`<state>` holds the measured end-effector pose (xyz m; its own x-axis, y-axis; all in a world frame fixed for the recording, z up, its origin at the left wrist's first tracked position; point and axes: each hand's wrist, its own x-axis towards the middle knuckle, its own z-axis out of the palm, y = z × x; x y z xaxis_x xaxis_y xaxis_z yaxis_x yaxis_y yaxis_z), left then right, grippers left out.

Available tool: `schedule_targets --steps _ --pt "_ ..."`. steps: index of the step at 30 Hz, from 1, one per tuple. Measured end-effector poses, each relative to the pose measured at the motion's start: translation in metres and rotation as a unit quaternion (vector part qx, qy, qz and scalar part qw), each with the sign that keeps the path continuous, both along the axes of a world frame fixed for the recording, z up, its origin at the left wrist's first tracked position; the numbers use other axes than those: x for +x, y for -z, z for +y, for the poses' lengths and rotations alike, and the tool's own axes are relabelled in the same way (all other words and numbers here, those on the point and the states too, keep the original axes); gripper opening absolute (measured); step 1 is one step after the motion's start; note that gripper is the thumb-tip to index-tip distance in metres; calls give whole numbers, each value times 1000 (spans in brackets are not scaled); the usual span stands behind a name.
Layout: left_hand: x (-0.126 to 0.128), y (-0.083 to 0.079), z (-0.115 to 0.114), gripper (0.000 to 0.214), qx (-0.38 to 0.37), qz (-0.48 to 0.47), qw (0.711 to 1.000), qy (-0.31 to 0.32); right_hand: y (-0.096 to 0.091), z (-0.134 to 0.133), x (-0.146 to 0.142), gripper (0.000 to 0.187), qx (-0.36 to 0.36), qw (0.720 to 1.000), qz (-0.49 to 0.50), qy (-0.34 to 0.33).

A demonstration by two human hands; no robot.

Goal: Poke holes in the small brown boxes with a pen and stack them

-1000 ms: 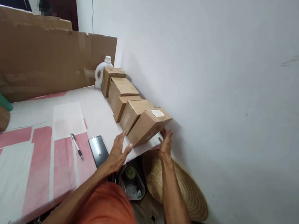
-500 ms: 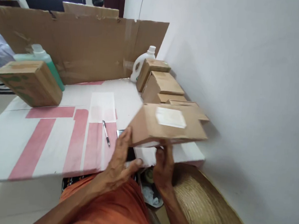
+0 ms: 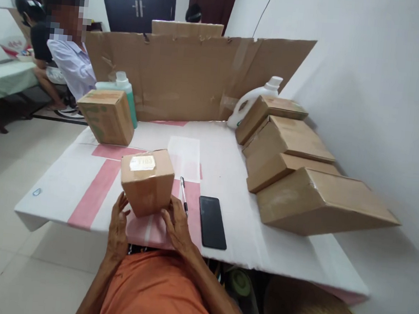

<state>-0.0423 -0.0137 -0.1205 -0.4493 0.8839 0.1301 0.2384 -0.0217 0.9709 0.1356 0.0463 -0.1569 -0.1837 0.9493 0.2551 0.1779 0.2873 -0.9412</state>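
Observation:
A small cardboard box [image 3: 150,191] with a white label on its top is at the table's front edge, between my two hands. My left hand [image 3: 118,229] is at its lower left side, fingers partly behind it. Against the lower right corner is my right hand [image 3: 178,226], thumb in front and fingers along the side. Whether the box rests on the table or is slightly lifted, I cannot tell. Just right of my right hand lie a pen [image 3: 183,194] and a black phone [image 3: 213,222]. A white sheet of paper [image 3: 185,155] lies behind the pen.
Several cardboard boxes [image 3: 290,198] line the right side by the wall. A white jug [image 3: 251,102] stands behind them. At the left back are another box [image 3: 108,116] and a green bottle [image 3: 132,99]. A cardboard panel [image 3: 186,81] closes the back. People [image 3: 69,57] sit beyond.
My hands have moved left with the labelled box, from the right-hand boxes to the table's front. The phone and right-hand row are now uncovered. The view has turned left.

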Motion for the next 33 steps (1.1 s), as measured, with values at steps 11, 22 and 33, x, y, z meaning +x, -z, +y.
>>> schedule_targets --steps 11,22,33 --pt "-8 -40 -2 78 -57 129 990 25 -36 16 15 60 -134 990 44 -25" --pt "0 -98 -10 53 122 311 941 56 -81 8 33 77 -174 952 224 -114" --pt "-1 -106 15 39 126 144 981 -13 -143 -12 51 49 -121 952 216 -181"
